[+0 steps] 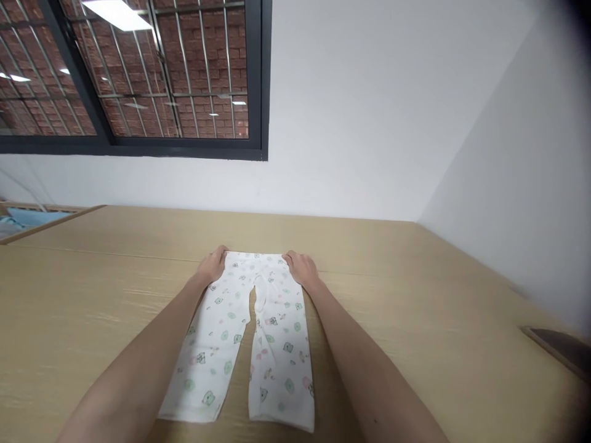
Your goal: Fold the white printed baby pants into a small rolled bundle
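A pair of white pants (277, 295) with a small green and pink print lies spread on a tan surface (392, 320). The waistband is at the far end and the two legs point toward me, slightly apart. My left hand (213, 266) grips the left corner of the waistband, its fingers mostly hidden. At the right corner, my right hand (300, 267) pinches the waistband edge between thumb and fingers. Some creases show near the crotch and along the right leg.
Behind the surface rises a white wall (351, 123) with a dark-framed barred window (258, 80) at upper left. Light-blue cloth (37, 216) shows beyond a wooden edge at far left. A dark, wood-edged recess (561, 347) sits at the right.
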`<state>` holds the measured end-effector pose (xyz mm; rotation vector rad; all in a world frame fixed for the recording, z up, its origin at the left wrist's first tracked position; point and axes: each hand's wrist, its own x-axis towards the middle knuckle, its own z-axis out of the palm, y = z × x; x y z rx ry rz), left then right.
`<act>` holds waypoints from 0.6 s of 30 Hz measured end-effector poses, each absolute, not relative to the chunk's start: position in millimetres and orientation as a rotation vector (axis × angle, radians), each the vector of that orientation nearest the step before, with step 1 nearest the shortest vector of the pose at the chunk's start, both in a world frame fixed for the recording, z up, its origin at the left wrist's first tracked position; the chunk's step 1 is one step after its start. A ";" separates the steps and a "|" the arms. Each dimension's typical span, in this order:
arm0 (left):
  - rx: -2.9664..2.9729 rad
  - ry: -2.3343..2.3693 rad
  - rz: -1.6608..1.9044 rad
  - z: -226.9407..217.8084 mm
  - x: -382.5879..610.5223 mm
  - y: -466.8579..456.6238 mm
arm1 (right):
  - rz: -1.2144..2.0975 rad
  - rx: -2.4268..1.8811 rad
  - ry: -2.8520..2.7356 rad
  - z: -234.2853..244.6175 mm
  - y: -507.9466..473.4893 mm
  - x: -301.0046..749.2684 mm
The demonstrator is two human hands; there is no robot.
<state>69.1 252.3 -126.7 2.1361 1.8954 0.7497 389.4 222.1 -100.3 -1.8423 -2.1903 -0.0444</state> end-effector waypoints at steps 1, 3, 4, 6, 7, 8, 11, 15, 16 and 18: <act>2.130 1.903 0.748 -126.9 69.0 252.3 | -0.041 -1.839 -2.189 -100.2 221.7 389.5; 2.120 1.914 0.751 -127.8 68.9 252.8 | -0.034 -1.834 -2.186 -100.1 221.2 389.9; 2.114 1.918 0.755 -128.3 68.9 253.2 | -0.031 -1.831 -2.185 -100.2 221.2 390.2; 2.106 1.920 0.763 -129.4 69.3 254.1 | -0.025 -1.825 -2.184 -100.5 221.5 391.1; 2.102 1.918 0.769 -129.9 69.5 254.4 | -0.022 -1.821 -2.185 -100.6 221.8 391.6; 2.099 1.914 0.776 -130.2 69.8 254.7 | -0.020 -1.816 -2.185 -100.9 222.2 392.1; 2.089 1.896 0.807 -131.0 70.3 255.2 | -0.020 -1.805 -2.189 -101.8 223.5 393.2; 2.067 1.868 0.855 -132.3 69.6 256.0 | -0.022 -1.787 -2.190 -104.1 225.3 394.1; 2.063 1.858 0.866 -132.8 69.3 256.3 | -0.021 -1.781 -2.190 -104.9 225.7 394.4; 2.061 1.830 0.889 -133.6 68.6 256.7 | -0.019 -1.769 -2.187 -106.4 226.4 395.1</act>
